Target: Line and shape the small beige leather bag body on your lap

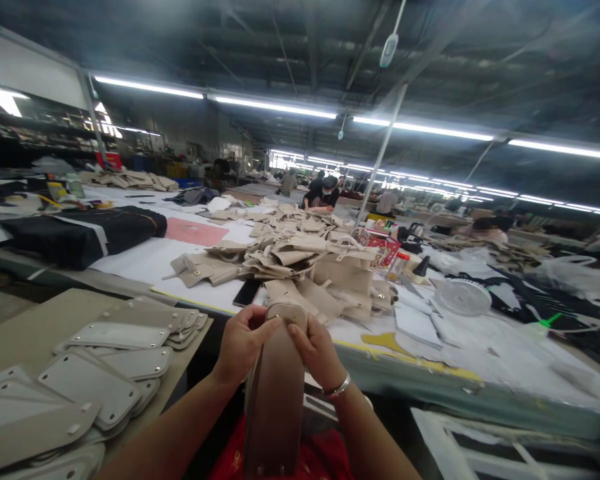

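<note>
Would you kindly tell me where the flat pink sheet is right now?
In the head view, the flat pink sheet lies left of centre on the white-covered table, between the bulky black bundle and the heap of flat beige pieces.

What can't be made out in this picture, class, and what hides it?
All in the head view:
- Held beige piece: its far side faces away.
- Left hand and right hand: some fingers hidden behind the piece.
- Pale panels: cut off by the left and bottom edges.
- Distant person: too small and blurred to tell what is handled.
</note>
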### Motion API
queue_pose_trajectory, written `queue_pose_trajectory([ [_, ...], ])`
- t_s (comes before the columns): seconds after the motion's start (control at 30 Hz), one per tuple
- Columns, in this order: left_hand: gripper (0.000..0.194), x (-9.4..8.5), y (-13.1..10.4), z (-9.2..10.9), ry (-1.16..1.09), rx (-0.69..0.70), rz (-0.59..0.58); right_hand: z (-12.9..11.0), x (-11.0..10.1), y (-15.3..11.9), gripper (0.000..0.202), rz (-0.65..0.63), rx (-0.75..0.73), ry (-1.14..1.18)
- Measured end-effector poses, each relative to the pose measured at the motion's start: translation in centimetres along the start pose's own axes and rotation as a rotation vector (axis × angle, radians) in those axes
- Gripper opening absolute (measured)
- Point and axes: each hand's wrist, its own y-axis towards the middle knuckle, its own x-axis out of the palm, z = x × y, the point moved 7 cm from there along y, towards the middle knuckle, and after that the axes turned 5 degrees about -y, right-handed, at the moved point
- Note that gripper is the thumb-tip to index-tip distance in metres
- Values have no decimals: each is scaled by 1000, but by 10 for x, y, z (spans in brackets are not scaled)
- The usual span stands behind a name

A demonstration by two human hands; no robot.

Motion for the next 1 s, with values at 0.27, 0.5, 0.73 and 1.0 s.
queue_pose_trajectory([
  [0.27, 32, 5, -15, -6, -19, -24, -4, -11, -9, -14, 31, -74, -1, -80],
  [0.5, 32, 13, -30, 5, 40, 15, -39, -8, -15, -27, 35, -47, 26, 119],
  [0.73, 32, 17, -45, 11, 391, 150, -121, 2, -16, -43, 38, -93, 146, 403],
  [1.0, 34, 40, -53, 11, 278, 101, -378, -6, -16, -57, 38, -134, 68, 292],
])
